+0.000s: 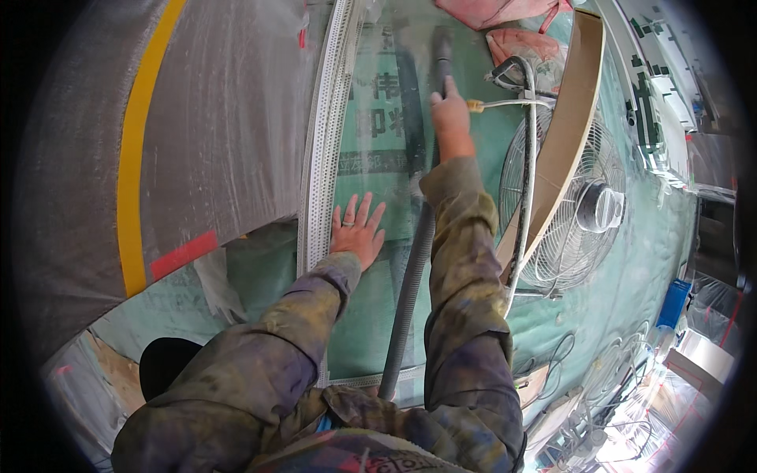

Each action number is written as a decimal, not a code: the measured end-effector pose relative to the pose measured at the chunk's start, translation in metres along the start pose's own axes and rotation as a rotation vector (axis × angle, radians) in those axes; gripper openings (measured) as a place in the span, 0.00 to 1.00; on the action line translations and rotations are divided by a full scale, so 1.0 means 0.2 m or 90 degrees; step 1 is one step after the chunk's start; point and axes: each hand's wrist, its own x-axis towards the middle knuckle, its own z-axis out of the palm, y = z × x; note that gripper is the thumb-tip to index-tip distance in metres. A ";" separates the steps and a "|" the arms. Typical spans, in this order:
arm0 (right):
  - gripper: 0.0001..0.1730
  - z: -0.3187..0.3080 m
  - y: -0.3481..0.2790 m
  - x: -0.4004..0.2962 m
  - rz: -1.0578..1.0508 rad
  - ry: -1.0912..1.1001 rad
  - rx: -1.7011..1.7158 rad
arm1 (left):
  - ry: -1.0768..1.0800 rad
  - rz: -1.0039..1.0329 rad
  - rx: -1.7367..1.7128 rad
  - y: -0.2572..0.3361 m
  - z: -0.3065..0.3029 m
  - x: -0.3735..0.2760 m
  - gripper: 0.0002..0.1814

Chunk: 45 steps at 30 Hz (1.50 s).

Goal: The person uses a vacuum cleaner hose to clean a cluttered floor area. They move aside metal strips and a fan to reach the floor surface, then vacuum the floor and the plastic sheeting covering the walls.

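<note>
My right hand [452,123] grips the grey wand of a vacuum hose [408,295], its index finger stretched along the tube. The dark nozzle [442,47] at the wand's far end rests on or just above green floor sheeting [369,207] that bears printed characters; the tip is blurred. From the hand, the ribbed hose runs back toward my body, partly hidden by my right sleeve. With fingers spread and a ring on one of them, my left hand [357,235] lies palm down on the sheeting. Right beside it runs a bundle of white perforated corner beads [322,148].
A large wire-caged floor fan [600,207] lies at right, with a curved cardboard strip [568,142] across it. On the left stands a grey-wrapped block [219,118] with yellow tape [139,148]. Pink plastic bags [497,12] sit at the top; cables [556,366] trail lower right.
</note>
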 end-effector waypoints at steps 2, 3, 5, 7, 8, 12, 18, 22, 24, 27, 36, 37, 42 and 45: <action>0.35 0.03 -0.05 -0.06 -0.041 -0.035 0.010 | -0.009 -0.007 0.020 -0.01 0.01 0.00 0.35; 0.35 0.00 -0.09 -0.04 -0.042 -0.041 0.009 | 0.001 -0.006 0.018 -0.01 0.00 0.01 0.35; 0.35 -0.05 -0.16 -0.03 -0.033 -0.058 0.008 | 0.009 -0.003 0.016 -0.03 -0.01 -0.01 0.35; 0.35 -0.08 -0.19 0.00 0.017 -0.079 -0.029 | 0.001 0.001 -0.001 0.00 -0.01 -0.01 0.35; 0.35 -0.08 -0.20 -0.01 0.029 -0.077 -0.043 | -0.002 0.004 -0.010 0.01 -0.02 0.00 0.35; 0.35 -0.13 -0.20 -0.23 0.024 -0.096 -0.060 | 0.013 0.017 0.006 0.00 0.02 -0.01 0.35; 0.33 -0.40 -0.11 -0.91 0.062 -0.150 -0.105 | 0.042 0.022 0.010 -0.04 0.05 -0.02 0.35; 0.33 -0.54 -0.07 -1.23 0.118 -0.176 -0.147 | 0.053 0.020 0.017 -0.03 0.06 -0.02 0.36; 0.33 -0.59 -0.03 -1.35 0.127 -0.182 -0.143 | 0.060 0.027 0.028 -0.02 0.04 -0.02 0.36; 0.34 -0.63 0.03 -1.52 0.119 -0.187 -0.155 | 0.077 0.037 0.038 -0.04 0.06 -0.01 0.35; 0.35 -0.63 0.12 -1.73 0.158 -0.153 -0.159 | 0.059 0.026 0.072 -0.06 0.09 -0.02 0.34; 0.35 -0.59 0.14 -1.66 0.159 -0.132 -0.138 | 0.053 0.028 0.066 -0.06 0.08 -0.02 0.34; 0.37 -0.37 0.12 -1.23 0.110 -0.066 -0.070 | 0.042 0.031 0.049 -0.06 0.06 -0.03 0.34; 0.37 -0.33 0.15 -1.06 0.059 -0.059 -0.072 | 0.040 0.042 0.016 -0.03 0.04 -0.03 0.33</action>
